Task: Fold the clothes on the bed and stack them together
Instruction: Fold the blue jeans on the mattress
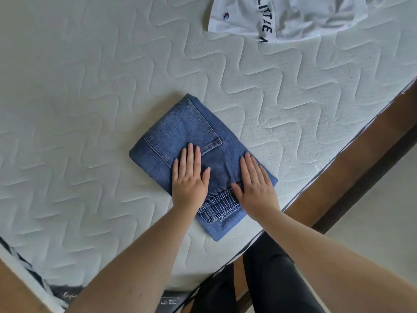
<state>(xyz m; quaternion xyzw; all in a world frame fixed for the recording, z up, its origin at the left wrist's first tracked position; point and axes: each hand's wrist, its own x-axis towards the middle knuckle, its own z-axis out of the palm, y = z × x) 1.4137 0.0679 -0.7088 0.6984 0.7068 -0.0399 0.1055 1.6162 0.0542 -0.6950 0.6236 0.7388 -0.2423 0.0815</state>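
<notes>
Folded blue jeans [187,129] lie as a compact rectangle on the white quilted mattress [90,98], near its front edge, back pocket facing up. My left hand [189,177] rests flat on the near left part of the jeans, fingers straight. My right hand [256,184] lies flat on their near right part, beside the gathered elastic waistband [220,205]. A crumpled white T-shirt [291,14] with dark lettering lies unfolded at the far right of the bed, partly cut off by the frame's top edge.
The mattress edge runs diagonally from lower left to upper right, with a brown wooden bed frame [352,154] along it and pale floor [383,211] beyond. My dark-clothed legs [270,279] stand against the bed's side.
</notes>
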